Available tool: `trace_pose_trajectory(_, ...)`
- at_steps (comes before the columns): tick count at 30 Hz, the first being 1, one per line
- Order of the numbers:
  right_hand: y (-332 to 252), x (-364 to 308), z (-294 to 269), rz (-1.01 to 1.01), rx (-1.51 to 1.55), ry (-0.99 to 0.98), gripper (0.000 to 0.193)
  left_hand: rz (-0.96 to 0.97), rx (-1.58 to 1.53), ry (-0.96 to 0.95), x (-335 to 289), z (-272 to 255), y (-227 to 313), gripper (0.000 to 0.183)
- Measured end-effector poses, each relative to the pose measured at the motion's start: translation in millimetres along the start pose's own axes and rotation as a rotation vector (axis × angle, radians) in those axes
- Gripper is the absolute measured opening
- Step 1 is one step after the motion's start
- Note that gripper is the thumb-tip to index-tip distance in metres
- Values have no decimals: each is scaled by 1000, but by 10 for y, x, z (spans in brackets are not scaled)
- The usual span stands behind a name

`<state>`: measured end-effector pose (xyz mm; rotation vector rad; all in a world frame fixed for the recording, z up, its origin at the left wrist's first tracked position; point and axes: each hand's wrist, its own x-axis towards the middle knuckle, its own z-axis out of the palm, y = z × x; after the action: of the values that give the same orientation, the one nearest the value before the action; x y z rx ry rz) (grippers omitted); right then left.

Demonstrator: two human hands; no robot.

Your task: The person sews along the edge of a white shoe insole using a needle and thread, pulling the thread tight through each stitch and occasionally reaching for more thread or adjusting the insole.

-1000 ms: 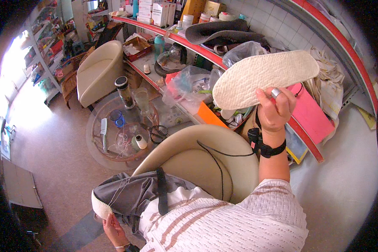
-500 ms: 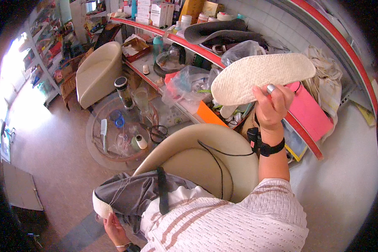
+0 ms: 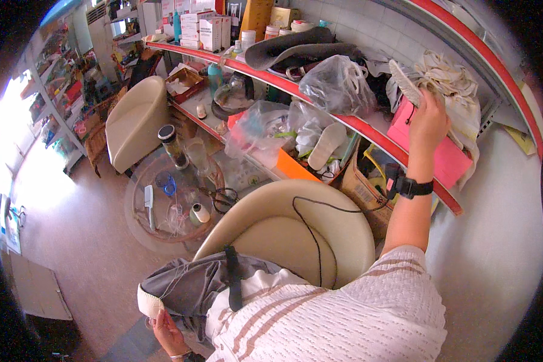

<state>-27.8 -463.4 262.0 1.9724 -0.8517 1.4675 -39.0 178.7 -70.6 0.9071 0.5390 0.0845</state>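
Swung nearly edge-on: cream, textured insole in right hand.

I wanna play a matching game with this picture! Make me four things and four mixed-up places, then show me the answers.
Things
1. Left hand
2. Right hand
3. Blue cup
4. Black cord

Places
A. On the round glass table
B. Holding a white insole by the pink folder
C. Across the nearer beige chair
D. Holding a cream pad beside grey trousers

Answers: 1-D, 2-B, 3-A, 4-C
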Motion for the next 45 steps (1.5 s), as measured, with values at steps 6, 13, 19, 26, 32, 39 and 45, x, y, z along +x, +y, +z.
trace_pose_trajectory(6, 177, 202, 3, 122, -36, -319, 16, 38, -22, -53, -69, 102, 46, 15)
trace_pose_trajectory(13, 135, 61, 394, -51, -149, -811, 27, 121, 172, -45, -177, -171, 41, 9)
trace_pose_trajectory(19, 701, -112, 893, -180, -88, -552, 32, 51, -102, 3, -309, 225, 107, 20)
trace_pose_trajectory(26, -526, 88, 468, -108, -85, -34, 42, 23, -194, 21, -409, 236, 43, 25)
trace_pose_trajectory(32, -2960, -1173, -680, -312, 1789, -904, 12, 66, -200, 72, -468, 133, -26, 22)
trace_pose_trajectory(39, -4167, -2824, -2196, -1185, 1958, -1630, 8, 39, -321, 136, -651, 277, 26, 24)
trace_pose_trajectory(45, -4350, -3452, -2508, -1228, 2002, -2238, 12, 10, -412, 258, -767, 184, 7, 31)
